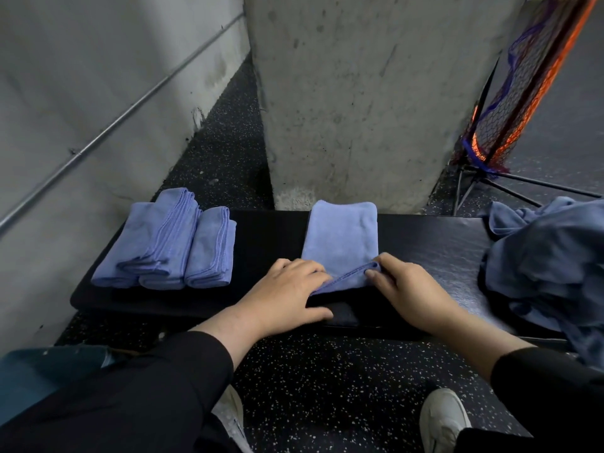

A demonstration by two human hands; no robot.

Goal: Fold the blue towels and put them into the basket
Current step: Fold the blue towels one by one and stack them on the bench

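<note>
A blue towel (341, 237), folded into a long strip, lies on the black bench (434, 246) in the middle. My left hand (287, 294) rests on its near left edge, fingers curled over the hem. My right hand (403, 287) pinches the near right corner between thumb and forefinger. Several folded blue towels (170, 243) lie stacked side by side at the bench's left end. A heap of unfolded blue towels (549, 256) fills a dark basket (483, 279) at the right end; only a sliver of its rim shows.
A concrete pillar (369, 99) stands right behind the bench, a grey wall with a metal pipe (108, 132) at left. An orange and black net on a stand (510, 103) is at back right. My white shoes (443, 420) are on the speckled floor.
</note>
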